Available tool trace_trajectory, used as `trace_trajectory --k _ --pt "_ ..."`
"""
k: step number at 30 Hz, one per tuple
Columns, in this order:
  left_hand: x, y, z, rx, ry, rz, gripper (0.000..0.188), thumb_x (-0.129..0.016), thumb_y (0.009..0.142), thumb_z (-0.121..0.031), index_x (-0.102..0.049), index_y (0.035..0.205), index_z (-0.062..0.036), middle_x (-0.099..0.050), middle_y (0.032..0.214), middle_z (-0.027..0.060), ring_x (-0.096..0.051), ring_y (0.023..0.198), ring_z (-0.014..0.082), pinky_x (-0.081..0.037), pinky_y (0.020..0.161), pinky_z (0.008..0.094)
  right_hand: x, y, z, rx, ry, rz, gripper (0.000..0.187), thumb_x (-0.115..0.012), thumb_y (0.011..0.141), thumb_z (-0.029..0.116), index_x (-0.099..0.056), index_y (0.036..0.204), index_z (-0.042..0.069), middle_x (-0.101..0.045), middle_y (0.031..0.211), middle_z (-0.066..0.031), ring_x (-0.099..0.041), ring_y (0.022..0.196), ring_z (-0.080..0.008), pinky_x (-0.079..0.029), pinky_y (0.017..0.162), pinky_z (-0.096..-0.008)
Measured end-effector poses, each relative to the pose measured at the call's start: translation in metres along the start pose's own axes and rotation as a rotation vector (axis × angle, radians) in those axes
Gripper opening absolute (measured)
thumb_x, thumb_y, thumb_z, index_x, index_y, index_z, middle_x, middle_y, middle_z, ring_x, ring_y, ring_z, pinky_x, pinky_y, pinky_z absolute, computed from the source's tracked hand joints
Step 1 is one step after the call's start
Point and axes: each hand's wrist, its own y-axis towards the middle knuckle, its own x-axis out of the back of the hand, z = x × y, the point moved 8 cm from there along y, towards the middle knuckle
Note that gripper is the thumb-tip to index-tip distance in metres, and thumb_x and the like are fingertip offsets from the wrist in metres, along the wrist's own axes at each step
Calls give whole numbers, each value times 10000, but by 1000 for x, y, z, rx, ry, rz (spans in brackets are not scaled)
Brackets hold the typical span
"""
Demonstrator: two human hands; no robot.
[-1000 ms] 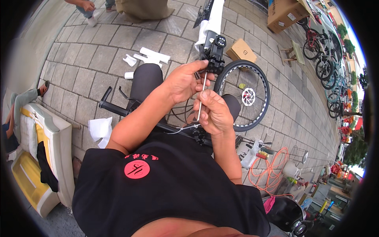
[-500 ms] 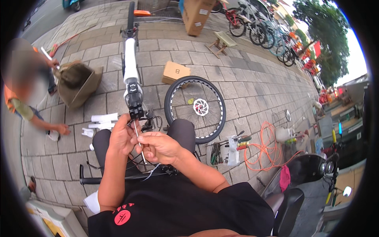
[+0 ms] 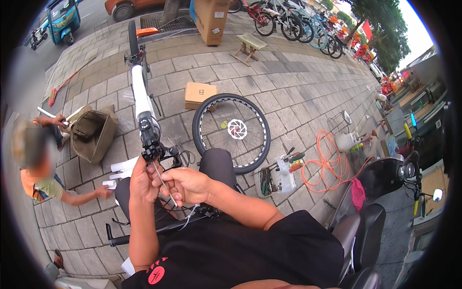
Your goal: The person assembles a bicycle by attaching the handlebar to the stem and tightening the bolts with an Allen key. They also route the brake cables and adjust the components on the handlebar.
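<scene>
A bicycle with a white frame (image 3: 143,96) stretches away in front of me, its black stem (image 3: 150,137) nearest my hands. Just below the stem, my left hand (image 3: 143,183) has its fingers curled closed; what they grip is hidden. My right hand (image 3: 190,185) pinches a thin silver hex key (image 3: 164,182), a long rod slanting from the stem down toward my lap. Both hands nearly touch around this rod. Across my lap lies a black handlebar (image 3: 121,240) with cables. A loose wheel (image 3: 266,132) with a disc rotor lies beyond my right knee.
At the left a person in an orange vest (image 3: 30,185) crouches beside a brown canvas bag (image 3: 94,137). A cardboard box (image 3: 198,92) sits behind the wheel. To the right are a tool tray (image 3: 281,178), an orange hose (image 3: 321,161) and a parked scooter (image 3: 373,192).
My view has turned, shifting the scene. The hex key stays in my right hand at the stem. The crouching person's hand now reaches a white piece on the ground.
</scene>
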Motion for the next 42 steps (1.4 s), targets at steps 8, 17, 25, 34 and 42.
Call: trace_trajectory --k 8,17,25,34,42 --pt "12 7 2 1 -48 -65 285 -545 1059 -293 -530 833 -121 -416 609 -43 -380 474 83 -311 397 245 17 11 -7 -15 -38 63 268 -642 1041 260 -646 1136 9 -701 827 -93 -540 476 -57 -412 354 -211" --pt "0 4 -2 -6 25 39 300 -534 1067 -315 -529 838 -120 -415 617 -41 -365 472 81 -296 396 247 5 1 -4 -16 46 -1 263 -598 1062 244 -652 1152 2 -679 797 -96 -532 457 -68 -427 356 -240" --pt "11 8 3 -54 -30 -75 334 -527 1070 -349 -533 827 -119 -410 613 -41 -358 479 85 -290 393 253 10 9 -8 -18 -45 12 215 -662 1031 221 -648 1067 10 -694 790 -90 -468 394 -50 -347 319 -209" --pt "4 2 1 -49 2 10 313 -511 1080 -333 -552 858 -115 -429 625 -30 -347 448 90 -281 376 260 2 0 1 20 14 -2 227 -626 1048 224 -646 1106 6 -699 824 -99 -509 456 -47 -378 355 -212" --pt "9 7 5 -62 -53 -65 303 -519 1077 -317 -536 846 -122 -431 631 -30 -381 488 88 -293 385 271 10 11 -7 5 2 25 204 -649 1038 218 -660 1068 16 -683 765 -78 -488 420 -46 -337 324 -209"
